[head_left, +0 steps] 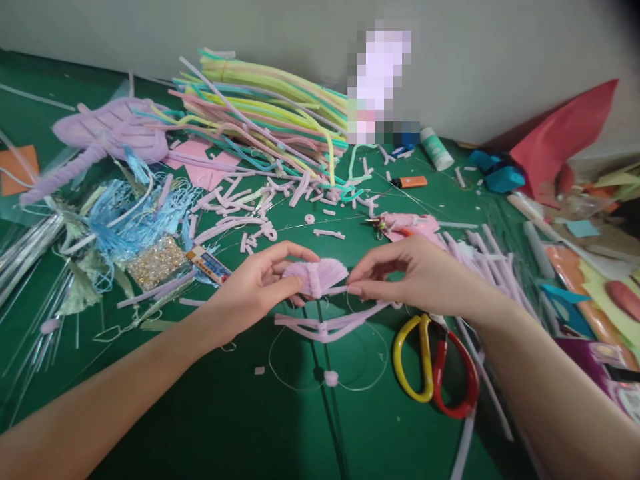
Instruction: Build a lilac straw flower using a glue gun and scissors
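Viewpoint: I look down through the head camera on a green table (280,433), both bare arms entering from the lower corners.
Left hand (263,283): thumb and fingers pinch the left side of a fluffy lilac fan piece (333,272).
Right hand (415,270): thumb and forefinger are pressed together on the end of a thin lilac strip (336,291), the other fingers curled in.
Fan piece: held up between the hands at mid-view, pleated, with a thicker upright band across it; I cannot tell how the strip joins it.
Below the hands: a bowed lilac frame (323,331), bound at its middle, and lower down a small lilac knob (331,379) on a fine wire curve.
Scissors (427,363): below the right wrist, one handle yellow, one red.
Beyond the hands: short lilac offcuts (300,188) lie scattered before a bundle of pastel stems (270,100).
Left of view: a large lilac form with a twisted stalk (110,130), light blue tassels (115,207), and a clear bag of golden beads (156,262).
Right of view: an orange lighter (414,181), a white-and-green tube (437,149), and a red sheet (563,140) leaning near the wall.
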The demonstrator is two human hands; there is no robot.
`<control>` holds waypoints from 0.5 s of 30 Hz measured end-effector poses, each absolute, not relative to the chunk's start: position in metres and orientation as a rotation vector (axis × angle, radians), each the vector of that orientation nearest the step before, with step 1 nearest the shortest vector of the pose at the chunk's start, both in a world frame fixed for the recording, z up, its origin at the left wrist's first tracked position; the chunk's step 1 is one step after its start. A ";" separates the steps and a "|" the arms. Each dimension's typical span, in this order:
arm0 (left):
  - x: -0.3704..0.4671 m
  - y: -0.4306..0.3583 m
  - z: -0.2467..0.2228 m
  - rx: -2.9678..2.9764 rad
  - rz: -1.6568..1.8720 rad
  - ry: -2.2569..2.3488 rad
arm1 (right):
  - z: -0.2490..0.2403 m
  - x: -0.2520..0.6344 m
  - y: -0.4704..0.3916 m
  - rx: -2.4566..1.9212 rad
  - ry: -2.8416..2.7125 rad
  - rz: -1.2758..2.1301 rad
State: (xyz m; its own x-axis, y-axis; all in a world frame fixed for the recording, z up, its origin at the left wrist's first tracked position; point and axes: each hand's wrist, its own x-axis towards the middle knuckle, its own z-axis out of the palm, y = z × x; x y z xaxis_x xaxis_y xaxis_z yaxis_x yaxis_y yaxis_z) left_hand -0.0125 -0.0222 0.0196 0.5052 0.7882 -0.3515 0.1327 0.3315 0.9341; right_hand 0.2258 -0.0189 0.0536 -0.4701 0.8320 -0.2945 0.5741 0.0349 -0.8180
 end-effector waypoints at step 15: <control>-0.011 -0.029 0.029 1.234 0.467 1.049 | 0.043 0.222 -0.029 -1.237 -2.171 0.895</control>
State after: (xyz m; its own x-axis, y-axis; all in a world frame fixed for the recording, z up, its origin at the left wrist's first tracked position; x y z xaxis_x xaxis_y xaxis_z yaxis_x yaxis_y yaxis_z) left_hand -0.0110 -0.0290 0.0291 0.4827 0.7831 -0.3921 0.2326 0.3170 0.9195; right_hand 0.2221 -0.0292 0.0432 -0.4742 0.8761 0.0870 0.5602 0.3764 -0.7378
